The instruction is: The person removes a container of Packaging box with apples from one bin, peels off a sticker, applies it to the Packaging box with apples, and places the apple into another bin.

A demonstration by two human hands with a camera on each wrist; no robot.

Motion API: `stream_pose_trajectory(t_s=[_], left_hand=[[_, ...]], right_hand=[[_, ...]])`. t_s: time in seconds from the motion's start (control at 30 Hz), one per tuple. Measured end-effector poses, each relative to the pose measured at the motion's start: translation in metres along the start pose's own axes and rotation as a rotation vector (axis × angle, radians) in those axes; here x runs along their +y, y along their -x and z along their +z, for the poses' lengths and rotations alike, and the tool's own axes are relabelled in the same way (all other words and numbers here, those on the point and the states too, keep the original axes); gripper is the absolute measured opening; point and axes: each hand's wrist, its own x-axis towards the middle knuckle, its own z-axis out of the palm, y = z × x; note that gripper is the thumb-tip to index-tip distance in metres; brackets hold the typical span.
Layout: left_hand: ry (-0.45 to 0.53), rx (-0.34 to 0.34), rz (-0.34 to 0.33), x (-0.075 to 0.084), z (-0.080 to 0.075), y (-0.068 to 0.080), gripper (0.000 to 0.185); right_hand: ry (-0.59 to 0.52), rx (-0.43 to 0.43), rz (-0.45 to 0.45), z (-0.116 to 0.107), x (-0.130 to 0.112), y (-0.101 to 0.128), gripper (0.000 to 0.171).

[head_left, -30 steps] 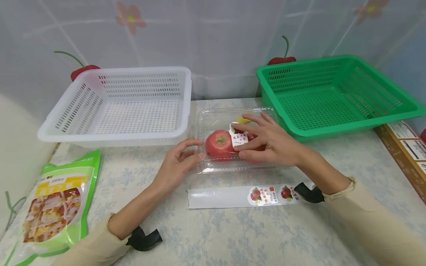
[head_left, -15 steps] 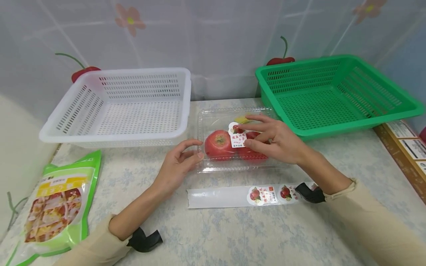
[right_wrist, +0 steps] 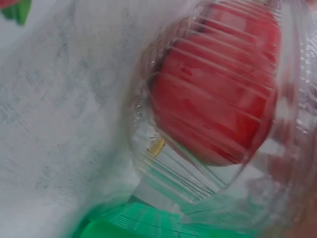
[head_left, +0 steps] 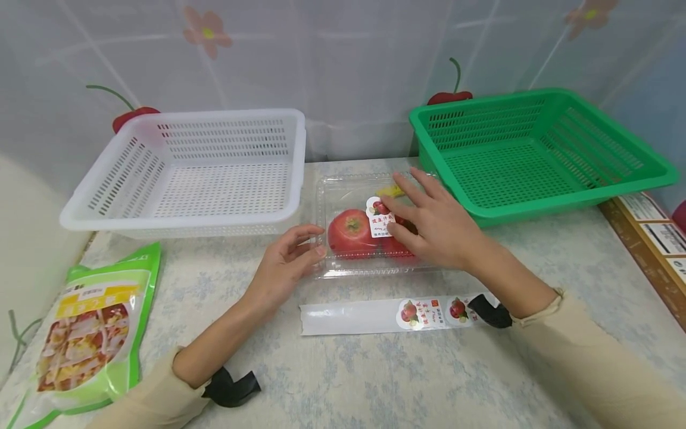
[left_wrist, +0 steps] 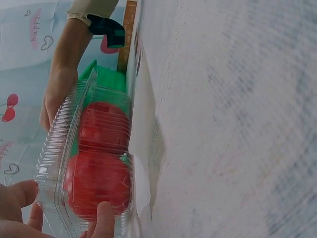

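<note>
A clear plastic clamshell box [head_left: 345,189] sits on the table between my hands, its lid down over red apples [head_left: 351,232]. A yellow piece [head_left: 390,191] shows inside near the back. On the lid lies a white apple sticker [head_left: 380,226], partly covered by fingertips. My left hand [head_left: 286,262] grips the box's left end between thumb and fingers; the left wrist view shows the fingers around that end [left_wrist: 47,198]. My right hand [head_left: 436,223] lies over the lid's right half with spread fingers, fingertips on the sticker. In the right wrist view an apple [right_wrist: 213,99] fills the box's end.
A strip of sticker backing [head_left: 348,319] with several apple stickers lies in front of the box. Behind stand a white basket [head_left: 297,179] at left and a green basket [head_left: 482,211] close at right. A green food bag [head_left: 91,328] lies far left.
My right hand has gone from pinching at the sticker's edge to spread fingers lying on the sticker and lid. The left hand and box have stayed put.
</note>
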Motion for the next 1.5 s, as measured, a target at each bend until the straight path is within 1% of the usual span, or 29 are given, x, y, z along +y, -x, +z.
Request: stream_pose_trajectory(t_s=[0.07,0.13,0.23,0.3,0.33,0.37,0.43,0.53,0.6,0.67,0.7,0.77,0.87,0.97,1.07,1.17,1.27,1.33,1.4,1.5], left_hand=[[0.000,0.003,-0.002,0.000,0.000,0.000,0.041],[-0.003,0.006,-0.004,0.001,0.000,0.000,0.041],[0.000,0.005,-0.001,0.001,0.000,-0.001,0.041],[0.000,0.004,0.002,0.001,0.001,-0.001,0.041],[0.000,0.004,0.004,0.002,0.001,-0.001,0.041],[0.002,0.004,0.006,0.002,0.001,0.000,0.041],[0.008,0.002,0.006,0.001,0.001,0.000,0.041],[0.017,-0.001,0.006,0.001,0.001,0.001,0.040],[0.020,-0.001,0.004,0.002,0.001,0.001,0.040],[0.023,0.000,0.004,0.002,0.001,0.001,0.040],[0.026,0.000,0.003,0.002,0.001,0.001,0.040],[0.028,0.002,0.001,0.002,0.002,0.001,0.041],[0.036,0.001,0.004,0.002,0.003,0.001,0.041],[0.045,0.005,0.013,0.002,0.003,0.002,0.041],[0.054,0.014,0.024,0.002,0.004,0.002,0.040],[0.051,0.021,0.027,0.001,0.004,0.003,0.039],[0.039,0.019,0.034,0.001,0.003,0.003,0.039],[0.045,0.016,0.033,0.001,0.002,0.003,0.040],[0.057,0.010,0.033,0.001,0.002,0.004,0.042],[0.086,0.004,0.032,0.001,0.000,0.006,0.043]], right_hand=[[-0.027,0.062,-0.018,0.001,0.001,0.000,0.044],[-0.049,0.146,-0.056,0.002,0.002,0.001,0.037],[-0.056,0.285,-0.162,0.004,0.005,0.001,0.030],[-0.048,0.347,-0.241,0.005,0.007,0.001,0.031],[-0.040,0.365,-0.273,0.005,0.007,0.000,0.032],[-0.030,0.372,-0.292,0.006,0.007,0.001,0.033],[-0.008,0.353,-0.290,0.006,0.007,0.002,0.034],[0.018,0.269,-0.222,0.006,0.005,0.006,0.042],[0.002,0.204,-0.168,0.006,0.005,0.007,0.046],[-0.036,0.189,-0.150,0.005,0.006,0.007,0.043],[-0.063,0.197,-0.155,0.005,0.007,0.007,0.039],[-0.121,0.242,-0.188,0.006,0.009,0.006,0.032],[-0.183,0.339,-0.287,0.007,0.011,0.007,0.027],[-0.187,0.381,-0.402,0.007,0.010,0.007,0.032],[-0.153,0.403,-0.501,0.006,0.007,0.008,0.039],[-0.139,0.445,-0.544,0.007,0.003,0.010,0.044],[-0.131,0.490,-0.546,0.008,0.001,0.012,0.047],[-0.085,0.502,-0.526,0.007,0.001,0.013,0.048],[-0.022,0.492,-0.487,0.002,0.001,0.018,0.050],[0.058,0.489,-0.398,-0.009,0.002,0.031,0.052]])
